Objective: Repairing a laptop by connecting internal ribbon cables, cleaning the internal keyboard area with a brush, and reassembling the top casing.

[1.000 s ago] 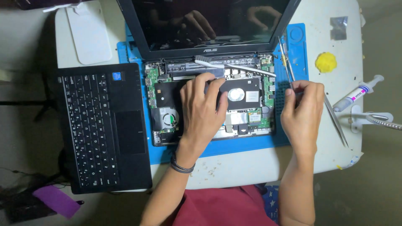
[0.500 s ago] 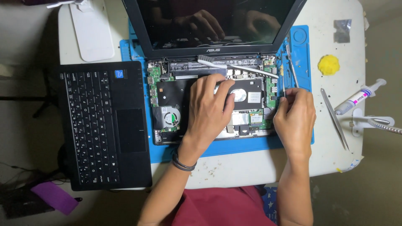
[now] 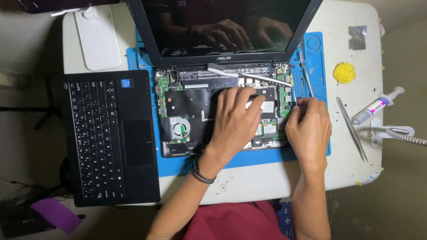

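On the laptop base point(image 3: 187, 120), left hand point(image 3: 235, 118) flat

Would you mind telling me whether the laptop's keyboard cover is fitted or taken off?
Taken off. The keyboard cover lies left of the laptop base, whose fan and circuit boards are exposed under the left hand.

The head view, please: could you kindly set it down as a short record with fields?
Surface: white table with blue silicone work mat
Main item: opened black laptop base with bare circuit boards
Left hand: flat on the laptop's middle
Right hand: fingers pinch a thin metal tool at the base's right edge
Beside it: detached black keyboard panel, white brush, metal tweezers, syringe
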